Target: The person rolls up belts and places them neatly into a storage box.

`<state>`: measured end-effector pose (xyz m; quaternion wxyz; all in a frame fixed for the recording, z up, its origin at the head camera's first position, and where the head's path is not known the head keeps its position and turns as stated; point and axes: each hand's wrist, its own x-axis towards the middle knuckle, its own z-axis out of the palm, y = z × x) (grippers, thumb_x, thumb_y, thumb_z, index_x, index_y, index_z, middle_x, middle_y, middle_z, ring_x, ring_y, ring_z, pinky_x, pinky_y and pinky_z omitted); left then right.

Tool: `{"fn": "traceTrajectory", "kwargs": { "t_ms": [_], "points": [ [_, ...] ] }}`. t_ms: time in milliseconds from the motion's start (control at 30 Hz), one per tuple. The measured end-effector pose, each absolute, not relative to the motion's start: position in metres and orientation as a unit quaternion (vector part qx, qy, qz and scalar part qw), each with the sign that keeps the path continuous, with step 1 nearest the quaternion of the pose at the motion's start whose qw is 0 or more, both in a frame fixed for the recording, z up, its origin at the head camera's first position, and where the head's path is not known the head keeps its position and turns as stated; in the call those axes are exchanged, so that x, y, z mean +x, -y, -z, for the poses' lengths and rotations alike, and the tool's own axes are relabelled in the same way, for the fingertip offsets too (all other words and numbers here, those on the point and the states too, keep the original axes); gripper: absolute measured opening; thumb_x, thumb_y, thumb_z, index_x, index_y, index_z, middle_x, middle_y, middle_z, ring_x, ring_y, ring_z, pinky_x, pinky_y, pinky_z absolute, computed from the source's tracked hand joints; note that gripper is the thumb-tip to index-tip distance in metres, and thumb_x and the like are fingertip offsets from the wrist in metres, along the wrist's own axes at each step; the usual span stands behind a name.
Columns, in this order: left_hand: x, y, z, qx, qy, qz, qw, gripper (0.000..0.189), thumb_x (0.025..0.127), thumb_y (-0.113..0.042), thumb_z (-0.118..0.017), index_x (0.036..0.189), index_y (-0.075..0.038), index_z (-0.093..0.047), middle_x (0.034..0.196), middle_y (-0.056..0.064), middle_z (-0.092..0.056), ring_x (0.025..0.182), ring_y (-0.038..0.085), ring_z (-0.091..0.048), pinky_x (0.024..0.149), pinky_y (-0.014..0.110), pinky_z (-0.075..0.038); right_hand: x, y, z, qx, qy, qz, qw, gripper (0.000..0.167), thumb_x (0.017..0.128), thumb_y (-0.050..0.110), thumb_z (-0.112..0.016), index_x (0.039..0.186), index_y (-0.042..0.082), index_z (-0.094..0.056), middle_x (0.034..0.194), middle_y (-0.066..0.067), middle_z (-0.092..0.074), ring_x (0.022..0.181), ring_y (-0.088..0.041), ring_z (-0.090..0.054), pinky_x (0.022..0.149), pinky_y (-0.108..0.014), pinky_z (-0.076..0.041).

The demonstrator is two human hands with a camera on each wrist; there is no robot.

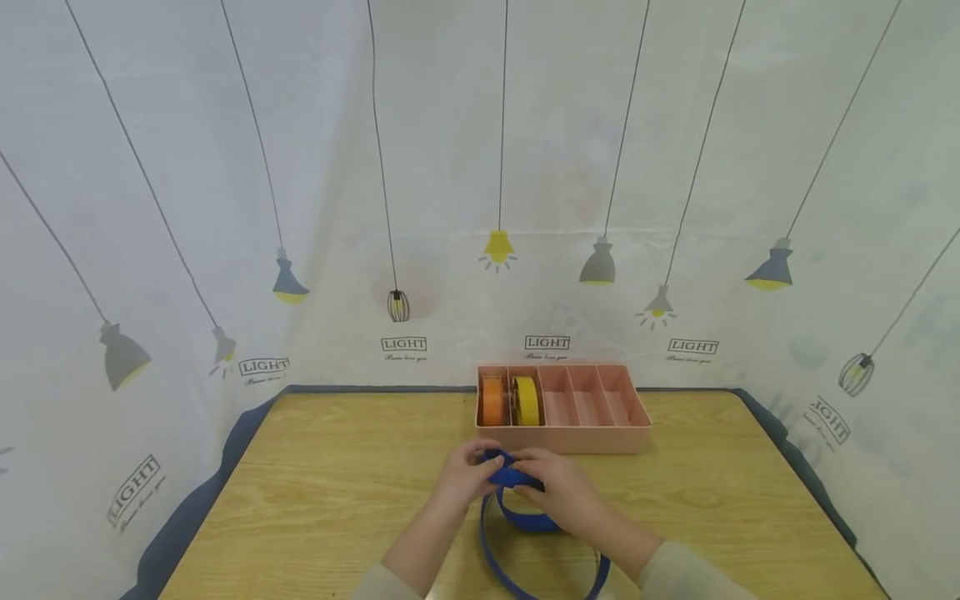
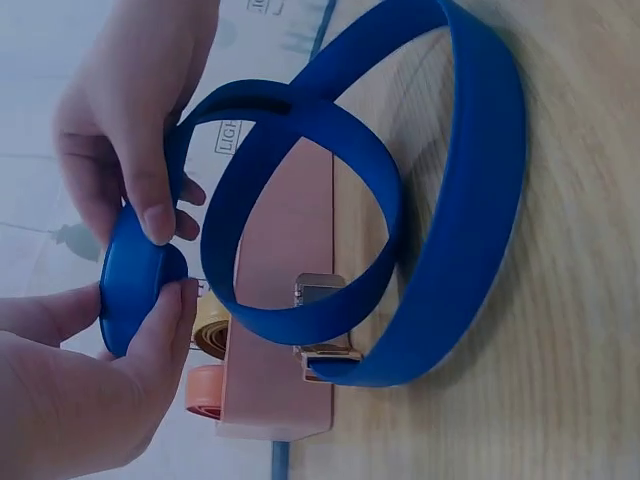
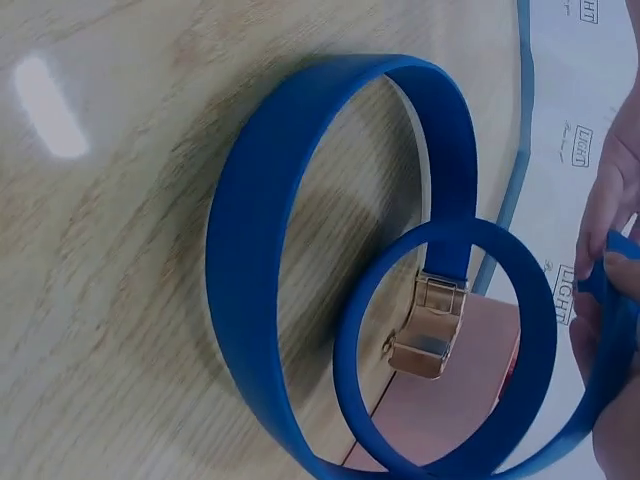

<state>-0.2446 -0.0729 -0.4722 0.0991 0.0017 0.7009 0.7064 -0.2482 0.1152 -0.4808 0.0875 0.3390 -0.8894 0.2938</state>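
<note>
A blue belt [image 1: 530,522] is between my two hands, its one end bent into a small coil [image 2: 130,285]. My left hand [image 1: 463,479] pinches this coil between thumb and fingers. Just to the right, my right hand [image 1: 561,492] grips the strap with its thumb and fingertips. The rest of the belt hangs below the hands in wide loops, the largest standing on edge on the table. A gold-coloured buckle [image 3: 425,325] shows at the belt's other end in the right wrist view.
Beyond the hands stands a pink divided box [image 1: 562,440] at the table's far edge. A rolled orange belt [image 1: 492,402] and a rolled yellow belt [image 1: 527,402] sit in its two leftmost compartments. A lamp-printed white cloth [image 1: 442,167] rises behind the wooden table [image 1: 322,500].
</note>
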Motion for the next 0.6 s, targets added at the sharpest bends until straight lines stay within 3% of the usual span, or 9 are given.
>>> {"fn": "traceTrajectory", "kwargs": {
  "t_ms": [100, 233, 433, 500, 600],
  "points": [
    [-0.244, 0.078, 0.479, 0.006, -0.682, -0.723, 0.113, 0.047, 0.094, -0.001, -0.058, 0.136, 0.015, -0.043, 0.124, 0.031, -0.055, 0.093, 0.028, -0.067, 0.080, 0.038, -0.056, -0.249, -0.118, 0.481, 0.359, 0.878, -0.313, 0.056, 0.031, 0.084, 0.013, -0.077, 0.113, 0.004, -0.070, 0.125, -0.006, -0.061, 0.106, -0.022, -0.063, 0.084, -0.029, -0.053],
    [-0.243, 0.092, 0.483, 0.022, -0.667, -0.735, 0.122, 0.044, 0.094, 0.001, -0.056, 0.133, 0.017, -0.045, 0.124, 0.028, -0.055, 0.091, 0.025, -0.067, 0.079, 0.036, -0.056, -0.258, -0.130, 0.481, 0.349, 0.858, -0.376, 0.022, 0.029, 0.091, 0.019, -0.070, 0.117, 0.006, -0.067, 0.118, -0.001, -0.063, 0.102, -0.020, -0.062, 0.086, -0.038, -0.053],
    [-0.243, 0.123, 0.483, 0.030, -0.661, -0.742, 0.109, 0.040, 0.094, 0.003, -0.054, 0.130, 0.018, -0.046, 0.133, 0.034, -0.046, 0.095, 0.036, -0.067, 0.083, 0.038, -0.055, -0.269, -0.158, 0.486, 0.234, 0.897, -0.367, 0.074, 0.014, 0.091, 0.012, -0.069, 0.103, 0.006, -0.071, 0.093, -0.001, -0.068, 0.081, -0.019, -0.062, 0.069, -0.033, -0.053],
    [-0.242, 0.131, 0.481, 0.026, -0.661, -0.743, 0.105, 0.040, 0.094, 0.004, -0.053, 0.131, 0.018, -0.045, 0.136, 0.036, -0.042, 0.098, 0.040, -0.066, 0.084, 0.038, -0.054, -0.271, -0.166, 0.491, 0.192, 0.912, -0.354, 0.073, 0.015, 0.089, 0.011, -0.071, 0.103, 0.005, -0.071, 0.095, -0.002, -0.068, 0.082, -0.020, -0.062, 0.070, -0.033, -0.052],
    [-0.242, 0.141, 0.479, 0.025, -0.660, -0.744, 0.104, 0.041, 0.095, 0.004, -0.052, 0.133, 0.018, -0.044, 0.138, 0.038, -0.037, 0.102, 0.045, -0.063, 0.085, 0.038, -0.054, -0.271, -0.175, 0.499, 0.129, 0.914, -0.385, 0.019, 0.023, 0.092, 0.017, -0.067, 0.110, 0.003, -0.068, 0.104, -0.008, -0.067, 0.091, -0.025, -0.062, 0.076, -0.039, -0.052]
  ]
}}
